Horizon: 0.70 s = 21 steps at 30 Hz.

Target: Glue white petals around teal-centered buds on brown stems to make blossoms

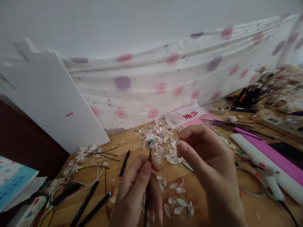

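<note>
My left hand (138, 186) is closed around a thin dark stem (147, 198) that stands nearly upright. At the top of the stem sits a small green and red tip (150, 141). To its right my right hand (208, 170) is raised, apart from the stem, with thumb and forefinger drawn together in a pinch. Whatever may be between those fingertips is too small to make out. Behind both hands spreads a heap of pale petals (158, 134). Several loose petals (178, 202) lie on the wooden table between my wrists.
Marker pens (124, 164) and a white cable (81, 183) lie on the left, beside pale blossoms on stems (81, 156). At right are a white hot glue gun (273, 186), a magenta strip (272, 151) and dark stems (234, 126). A white bag (184, 114) lies behind the petals.
</note>
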{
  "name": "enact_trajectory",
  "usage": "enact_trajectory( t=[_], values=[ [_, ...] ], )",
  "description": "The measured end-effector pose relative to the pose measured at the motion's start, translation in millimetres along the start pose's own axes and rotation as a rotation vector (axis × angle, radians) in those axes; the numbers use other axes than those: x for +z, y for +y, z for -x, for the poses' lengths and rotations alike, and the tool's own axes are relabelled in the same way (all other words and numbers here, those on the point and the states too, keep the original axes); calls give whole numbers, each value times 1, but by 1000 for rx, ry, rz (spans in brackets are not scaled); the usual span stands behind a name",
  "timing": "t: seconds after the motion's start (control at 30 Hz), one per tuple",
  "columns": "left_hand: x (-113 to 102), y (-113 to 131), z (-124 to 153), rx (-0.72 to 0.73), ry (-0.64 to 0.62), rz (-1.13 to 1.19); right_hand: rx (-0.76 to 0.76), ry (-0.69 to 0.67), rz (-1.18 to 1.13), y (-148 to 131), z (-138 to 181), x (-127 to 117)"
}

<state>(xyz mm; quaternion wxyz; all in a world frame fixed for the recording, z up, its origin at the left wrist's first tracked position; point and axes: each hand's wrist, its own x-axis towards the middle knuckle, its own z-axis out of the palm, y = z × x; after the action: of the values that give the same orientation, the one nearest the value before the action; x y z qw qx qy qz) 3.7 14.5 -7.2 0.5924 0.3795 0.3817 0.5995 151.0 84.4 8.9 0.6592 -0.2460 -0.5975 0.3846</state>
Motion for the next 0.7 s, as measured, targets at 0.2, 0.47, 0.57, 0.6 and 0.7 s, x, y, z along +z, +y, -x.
enact_trajectory(
  t=[0.2, 0.47, 0.57, 0.6, 0.7],
  values=[
    [1, -4, 1, 12, 36, -34, 454, -450, -317, 8, -12, 7],
    [17, 1, 5, -12, 163, -205, 575, -494, -483, 13, -12, 11],
    [19, -1, 5, 43, 183, -278, 561, -489, -436, 13, -12, 8],
    [19, -2, 5, 55, 195, -298, 558, -484, -409, 13, -12, 7],
    [19, -4, 6, 90, 236, -346, 529, -464, -342, 13, -11, 7]
  ],
)
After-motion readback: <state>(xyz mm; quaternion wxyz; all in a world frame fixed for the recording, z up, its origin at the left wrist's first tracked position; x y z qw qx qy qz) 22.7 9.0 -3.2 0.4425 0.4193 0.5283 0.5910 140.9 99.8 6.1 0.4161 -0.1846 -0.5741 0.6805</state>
